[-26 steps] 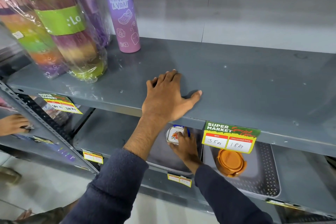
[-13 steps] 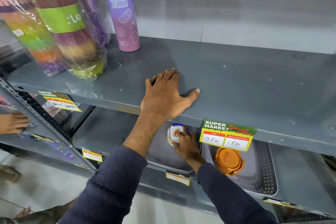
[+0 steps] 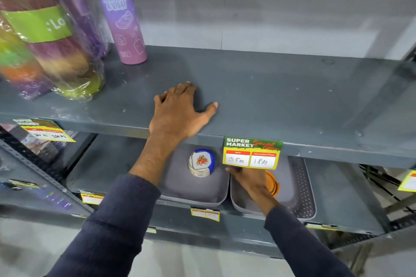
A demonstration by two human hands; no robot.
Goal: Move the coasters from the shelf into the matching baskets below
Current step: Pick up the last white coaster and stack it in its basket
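Note:
My left hand [image 3: 177, 112] lies flat, fingers spread, on the grey upper shelf [image 3: 281, 96], holding nothing. On the shelf below stand two grey baskets side by side. The left basket [image 3: 180, 184] holds a stack of white floral coasters [image 3: 200, 163] with a blue one behind. The right basket [image 3: 301, 191] holds orange coasters [image 3: 271, 183], partly hidden by my right hand [image 3: 252, 181]. That hand reaches over the right basket beside the orange stack; its fingertips are hidden behind the price tag and it appears empty.
A purple bottle [image 3: 122, 22] and wrapped stacks of coloured cups [image 3: 51, 36] stand at the upper shelf's left end. A yellow and green price tag [image 3: 252, 155] hangs from the shelf edge above the baskets. The shelf's metal upright [image 3: 33, 164] slants at the lower left.
My right hand has let go of the floral coasters in the left basket and moved right, over the right basket. My left hand stays on the upper shelf.

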